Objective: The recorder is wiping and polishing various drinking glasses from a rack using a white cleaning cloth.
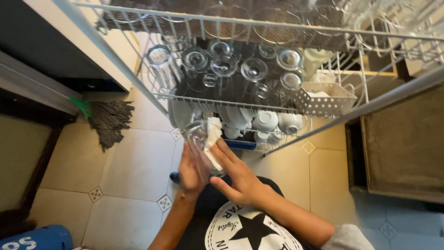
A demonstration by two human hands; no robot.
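Below: tiled floor point(134, 171), mop point(110, 121) at left wall. Left hand point(190, 172) grips a glass point(198, 141), right hand point(236, 178) pressing a cloth point(213, 139) into it. Just beyond, a rack point(259, 99) of glasses over bowls point(266, 121).

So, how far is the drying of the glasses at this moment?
Done: cannot tell. In hand: the left hand holds a clear glass; the right hand presses a white cloth on it. Left: many glasses stand in the wire rack.
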